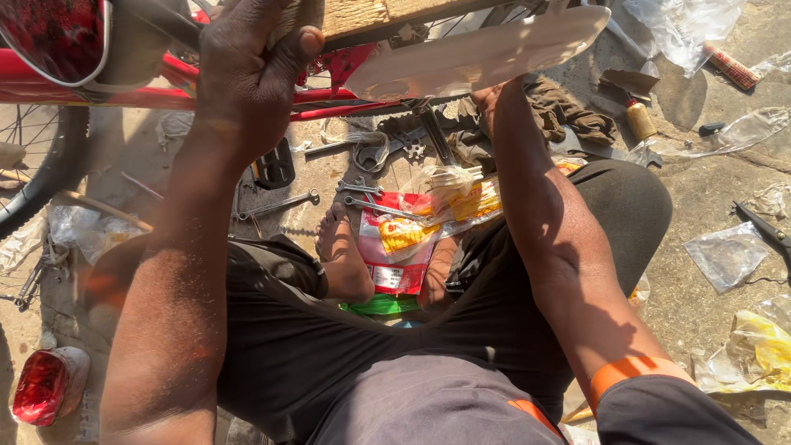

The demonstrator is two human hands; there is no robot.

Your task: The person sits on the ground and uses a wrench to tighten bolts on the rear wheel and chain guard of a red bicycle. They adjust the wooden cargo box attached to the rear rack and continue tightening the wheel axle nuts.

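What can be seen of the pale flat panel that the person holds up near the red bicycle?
The pale panel is a long, flat, off-white piece, perhaps card or thin plastic, with a rounded right end. It lies nearly level, tilted slightly up to the right, in bright sun, above the red bicycle frame and below a wooden board. The right hand touches its lower edge from beneath. The left hand grips the board beside its left end. Its left end is hidden.

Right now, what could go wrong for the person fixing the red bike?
1. The bare foot lies right beside loose wrenches on the ground, so it might get poked.
2. The left hand grips a wooden board overhead; if that grip slips, it could drop onto the legs.
3. The scissors lie open nearby.
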